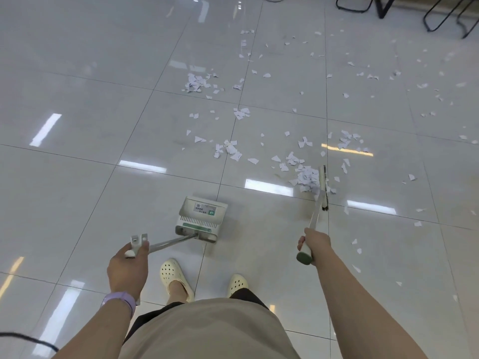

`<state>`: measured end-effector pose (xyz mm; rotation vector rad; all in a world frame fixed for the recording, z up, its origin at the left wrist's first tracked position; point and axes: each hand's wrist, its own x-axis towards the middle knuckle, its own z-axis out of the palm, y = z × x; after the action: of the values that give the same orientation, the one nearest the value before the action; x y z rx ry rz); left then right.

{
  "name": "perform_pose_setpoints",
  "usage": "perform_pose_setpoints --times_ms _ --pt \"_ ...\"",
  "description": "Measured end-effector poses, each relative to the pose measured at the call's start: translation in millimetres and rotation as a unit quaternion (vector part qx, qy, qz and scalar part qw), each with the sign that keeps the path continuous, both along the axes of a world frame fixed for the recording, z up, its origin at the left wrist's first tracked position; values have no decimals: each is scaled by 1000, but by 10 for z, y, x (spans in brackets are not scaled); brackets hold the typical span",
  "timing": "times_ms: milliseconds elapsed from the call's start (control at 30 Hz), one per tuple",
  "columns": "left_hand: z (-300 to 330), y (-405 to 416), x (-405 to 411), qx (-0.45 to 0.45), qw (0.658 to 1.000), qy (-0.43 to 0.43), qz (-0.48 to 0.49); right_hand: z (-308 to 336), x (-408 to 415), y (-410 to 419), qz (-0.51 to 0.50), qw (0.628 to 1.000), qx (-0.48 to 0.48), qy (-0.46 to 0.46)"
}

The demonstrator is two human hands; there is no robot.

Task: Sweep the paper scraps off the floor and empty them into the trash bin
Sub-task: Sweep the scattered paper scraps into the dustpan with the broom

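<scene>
Fingers [302, 242] around broom [322, 185] handle

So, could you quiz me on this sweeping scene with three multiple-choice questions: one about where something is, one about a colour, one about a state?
1. Where does the dustpan stand?
A. On the floor ahead of the feet
B. Lifted in the air
C. Beside the chair legs

2. What colour is the wristband on the left hand?
A. Red
B. Purple
C. Black

3. What state is the dustpan's tray in?
A. Heaped with scraps
B. Holding no scraps
C. Tipped upside down

Answers:
1. A: it rests on the tiles just beyond the cream clogs.
2. B: the band at that wrist is lilac-purple.
3. B: its tray shows only a label, while the paper scraps lie on the floor against the broom head, which the right hand steers by the handle.
</scene>
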<state>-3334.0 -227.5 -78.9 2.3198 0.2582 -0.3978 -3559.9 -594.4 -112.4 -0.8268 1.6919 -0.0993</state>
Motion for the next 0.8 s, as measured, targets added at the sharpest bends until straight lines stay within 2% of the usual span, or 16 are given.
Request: perform_pose_setpoints --times_ms 100,367,467,633,800 --pt "2 -17 22 -10 1000 -10 8 66 108 -55 -9 998 24 -54" --pt "42 -89 230 10 999 -29 -17 219 784 299 95 981 102 -138" --pt "30 -99 380 8 999 -30 13 237 1205 579 147 970 119 -152" --pt "-45 -107 821 4 999 -30 23 375 2053 885 164 948 198 -186" --pt "-91 -118 1590 -7 1000 -4 26 533 3011 1032 166 930 244 -218"
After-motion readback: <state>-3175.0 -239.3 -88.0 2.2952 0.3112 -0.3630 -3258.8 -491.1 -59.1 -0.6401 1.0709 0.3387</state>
